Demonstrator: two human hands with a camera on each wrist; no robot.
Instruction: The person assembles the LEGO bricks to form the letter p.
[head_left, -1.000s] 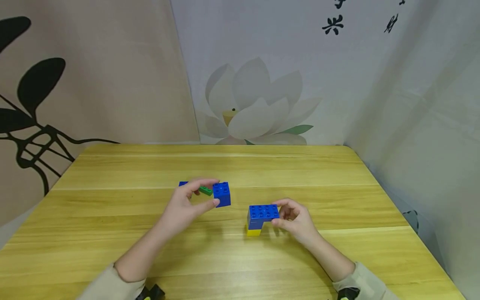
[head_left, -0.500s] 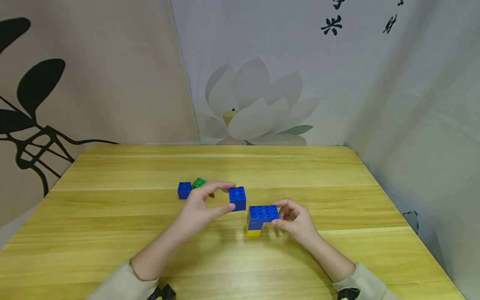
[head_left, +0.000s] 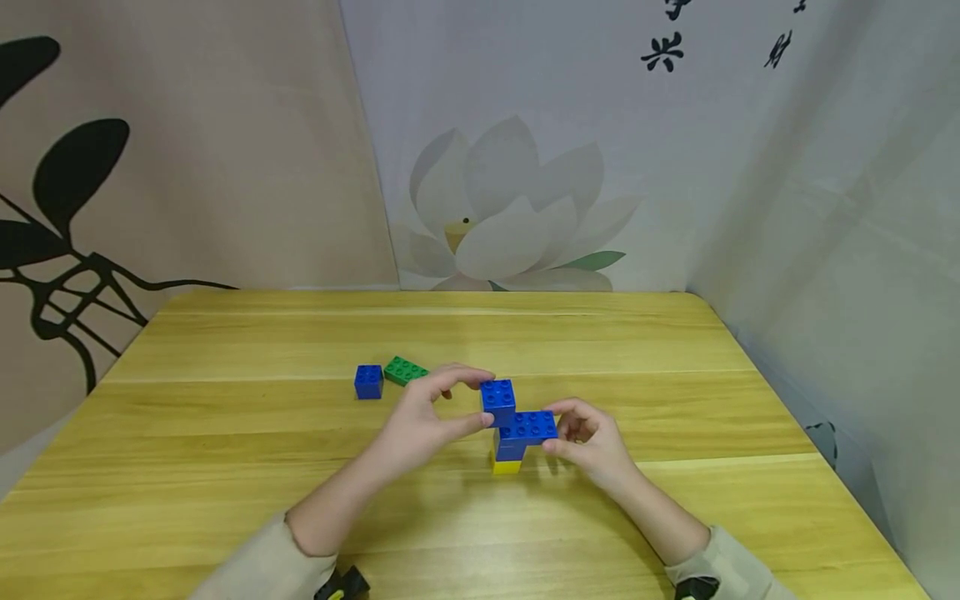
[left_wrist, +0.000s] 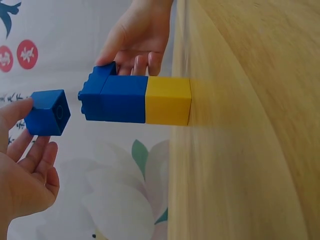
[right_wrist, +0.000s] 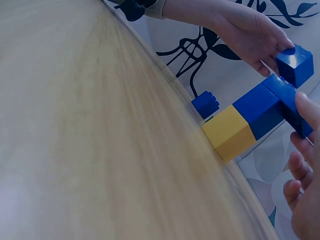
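Note:
My left hand (head_left: pixel 423 421) pinches a blue square toy brick (head_left: pixel 498 403) between thumb and fingers. In the left wrist view that brick (left_wrist: pixel 47 112) hangs apart from the top of a small stack, its hollow underside turned toward the studs. The stack has a yellow brick (left_wrist: pixel 168 100) at the bottom on the table, a blue brick (left_wrist: pixel 124 99) above it, and a longer blue eight-stud brick (head_left: pixel 536 426) on top, jutting out to the right. My right hand (head_left: pixel 596 442) pinches the jutting end of this long brick between thumb and forefinger.
A loose blue brick (head_left: pixel 368 382) and a green eight-stud brick (head_left: pixel 405 370) lie on the wooden table (head_left: pixel 247 417) behind my left hand. A printed curtain (head_left: pixel 525 200) hangs beyond the table's far edge.
My left hand has carried the blue square brick rightward, from left of the stack to over its left end. The green brick shows more fully. My right hand stays at the long brick.

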